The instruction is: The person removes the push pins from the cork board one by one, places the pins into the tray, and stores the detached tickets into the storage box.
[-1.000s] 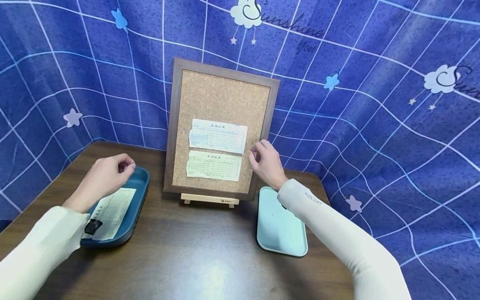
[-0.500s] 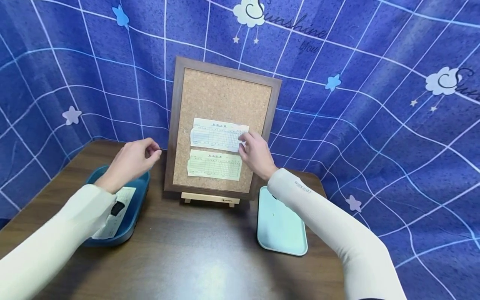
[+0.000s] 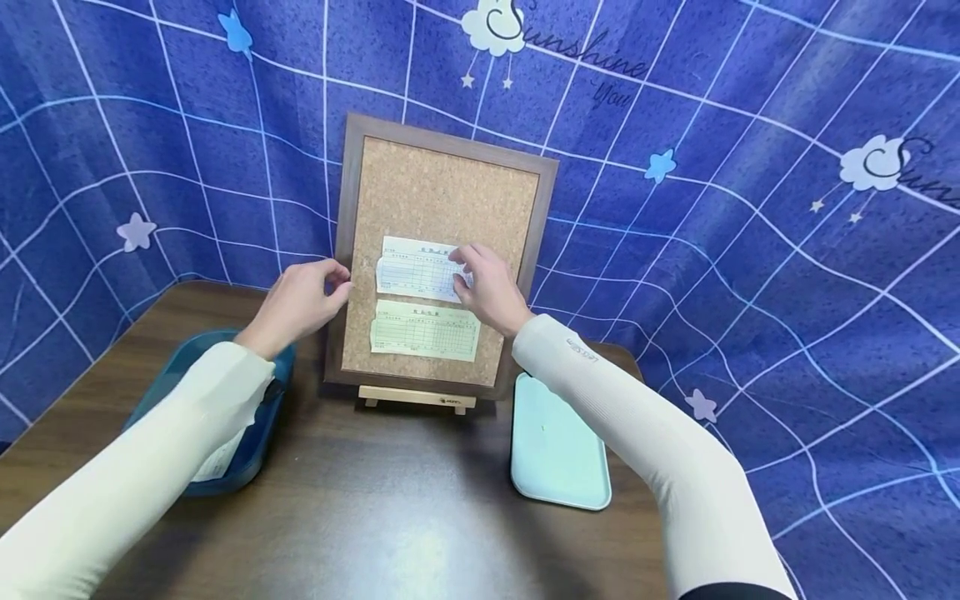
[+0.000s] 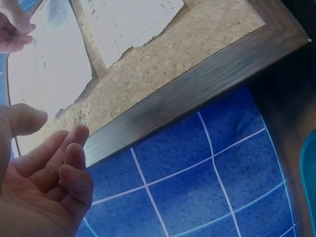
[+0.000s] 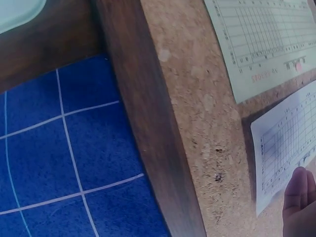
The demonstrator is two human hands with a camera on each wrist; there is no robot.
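Cork fills the board (image 3: 442, 250) that both your hands are at, standing upright in its dark wooden frame on a small easel. Your right hand (image 3: 489, 287) lies against the board's face with its fingers on the right end of the upper, bluish-white slip (image 3: 416, 273); the right wrist view shows one fingertip (image 5: 296, 190) on that slip's corner, but whether you are pinching the paper or only pressing it flat cannot be told. Just below your right hand, the greenish slip (image 3: 425, 331) sits on the cork, clear of your fingers.

Your left hand (image 3: 300, 302) is at the board's left frame edge, fingers loosely curled and thumb forward. It is very close to the wood, and the left wrist view shows nothing in its grasp.

Under your left forearm lies a dark teal tray (image 3: 258, 454) with a paper in it. Below your right wrist is a pale mint tray (image 3: 558, 454) on the brown table (image 3: 390, 525).
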